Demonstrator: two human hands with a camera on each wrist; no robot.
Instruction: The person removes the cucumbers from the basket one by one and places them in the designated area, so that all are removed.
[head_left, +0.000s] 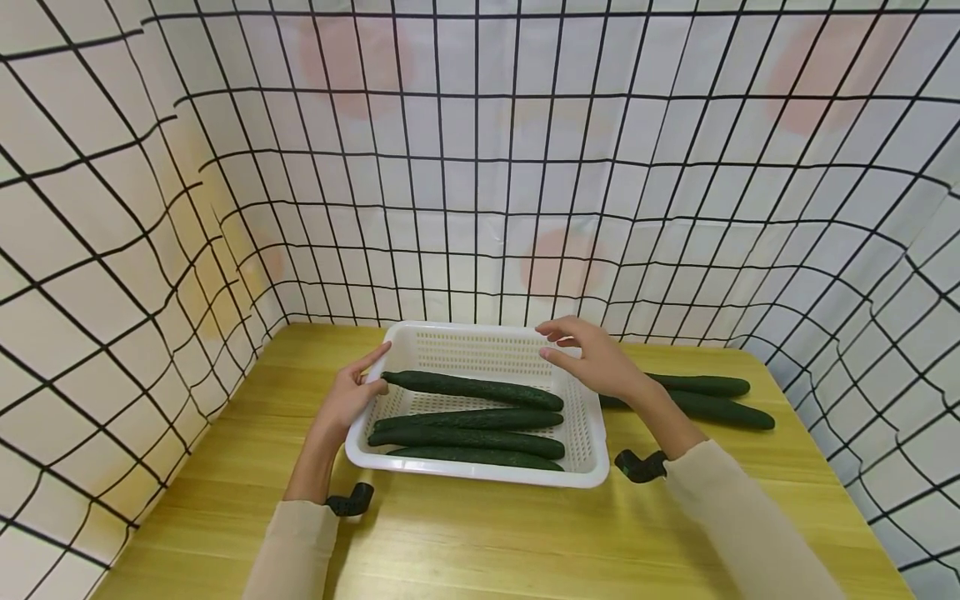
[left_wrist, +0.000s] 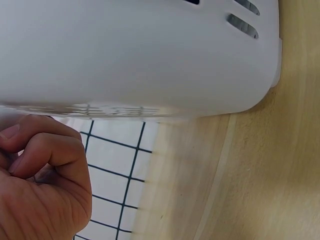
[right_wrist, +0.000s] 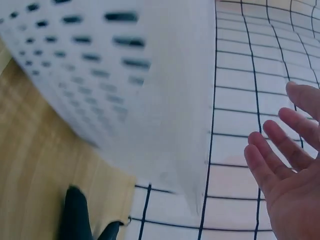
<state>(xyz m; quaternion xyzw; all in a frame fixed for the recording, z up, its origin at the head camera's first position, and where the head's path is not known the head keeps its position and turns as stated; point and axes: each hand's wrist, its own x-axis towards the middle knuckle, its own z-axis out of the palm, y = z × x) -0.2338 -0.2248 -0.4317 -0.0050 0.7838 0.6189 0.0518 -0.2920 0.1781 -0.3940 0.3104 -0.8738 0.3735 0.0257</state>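
A white perforated plastic basket [head_left: 480, 475] sits on the table with several dark green cucumbers [head_left: 472, 440] lying lengthwise inside it. My left hand [head_left: 348, 400] grips the basket's left rim, its thumb over the edge beside the end of the farthest cucumber [head_left: 480, 388]. In the left wrist view, curled fingers of the left hand [left_wrist: 50, 175] show against the basket's outer wall [left_wrist: 135, 60]. Over the basket's far right corner is my right hand [head_left: 596, 358], fingers spread and relaxed, holding nothing. The right wrist view shows that hand [right_wrist: 295, 165] apart from the basket wall [right_wrist: 165, 115].
More cucumbers [head_left: 712, 408] lie on the wooden table [head_left: 480, 542] right of the basket, partly hidden by the right forearm. Black grid mesh [head_left: 480, 158] over pale cloth encloses the back and sides. A black curved piece [head_left: 637, 467] juts from each wrist.
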